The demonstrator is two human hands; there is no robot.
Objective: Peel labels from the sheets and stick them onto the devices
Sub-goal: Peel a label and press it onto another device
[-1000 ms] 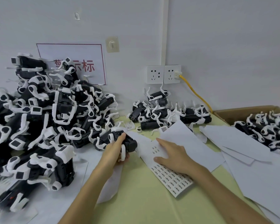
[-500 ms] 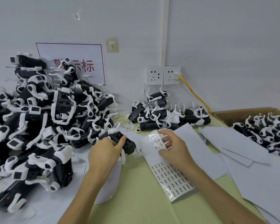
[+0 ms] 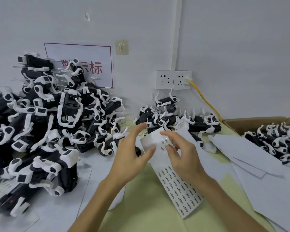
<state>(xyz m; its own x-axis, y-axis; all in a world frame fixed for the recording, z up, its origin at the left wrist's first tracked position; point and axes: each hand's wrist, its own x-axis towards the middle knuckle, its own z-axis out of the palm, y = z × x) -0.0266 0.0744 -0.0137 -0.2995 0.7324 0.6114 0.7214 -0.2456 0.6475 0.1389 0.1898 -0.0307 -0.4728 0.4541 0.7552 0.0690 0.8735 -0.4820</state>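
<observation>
The label sheet (image 3: 177, 186) is being curled up off the green worktop (image 3: 141, 215) near its middle, its far end lifted between both hands. The right hand (image 3: 182, 158) is being held over that raised end, fingers (image 3: 167, 136) bent and loosely spread, fingertips being pressed onto the few labels there; whether one is being pinched cannot be told. The left hand (image 3: 132, 156) is being kept wide open, fingers splayed, its thumb (image 3: 149, 152) being laid against the sheet's near-left edge. A black-and-white device (image 3: 107, 144) is being left just behind that hand, at the foot of the big pile of devices (image 3: 45, 118) along the worktop's left edge.
</observation>
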